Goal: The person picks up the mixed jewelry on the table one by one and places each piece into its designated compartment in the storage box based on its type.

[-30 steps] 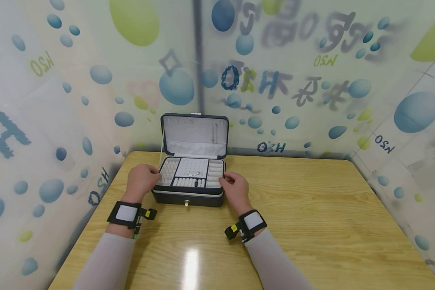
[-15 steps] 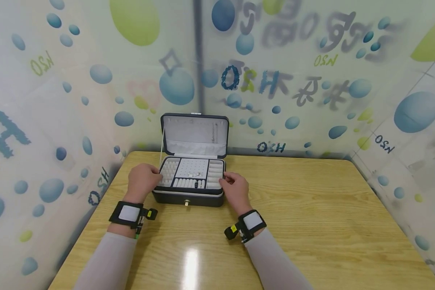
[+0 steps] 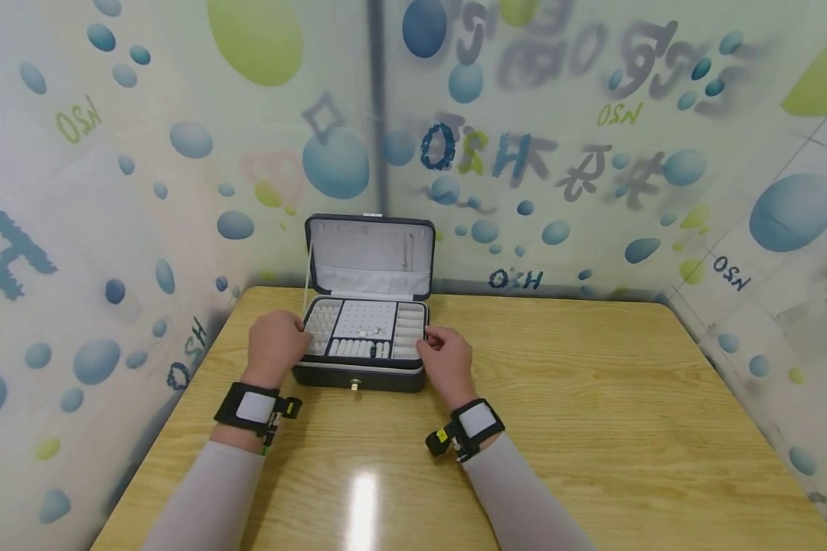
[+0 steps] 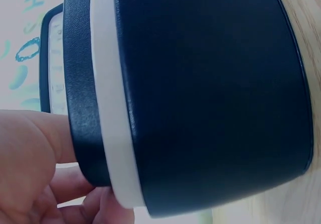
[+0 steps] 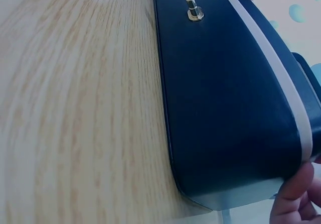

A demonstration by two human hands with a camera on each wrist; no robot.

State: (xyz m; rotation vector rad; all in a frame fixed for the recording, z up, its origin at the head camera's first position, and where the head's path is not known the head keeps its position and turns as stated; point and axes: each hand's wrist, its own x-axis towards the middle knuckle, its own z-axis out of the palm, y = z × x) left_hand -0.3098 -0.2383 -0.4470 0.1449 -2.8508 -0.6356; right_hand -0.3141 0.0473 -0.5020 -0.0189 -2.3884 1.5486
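Observation:
A dark navy jewelry box (image 3: 358, 379) with its lid (image 3: 374, 256) raised stands on the table. Its upper tray (image 3: 365, 317) has white compartments, ring rolls and a pegged earring panel. My left hand (image 3: 276, 348) pinches the tray's left side; in the left wrist view its thumb lies over the dark rim (image 4: 83, 83) and its fingertips curl beneath, beside the white band (image 4: 110, 108). My right hand (image 3: 448, 363) grips the right side, a fingertip at the band's corner in the right wrist view. Small earrings and a dark ring sit in the tray; a necklace hangs inside the lid.
The wooden table (image 3: 579, 398) reaches far to the right and toward me. A wall (image 3: 565, 176) with blue and green spots stands close behind the box. A gold-coloured clasp (image 5: 194, 10) sticks out from the box front.
My left hand has shifted slightly to the right along the tray's edge, its wrist turning a little. The right hand has hardly moved, and the box stands in the same place.

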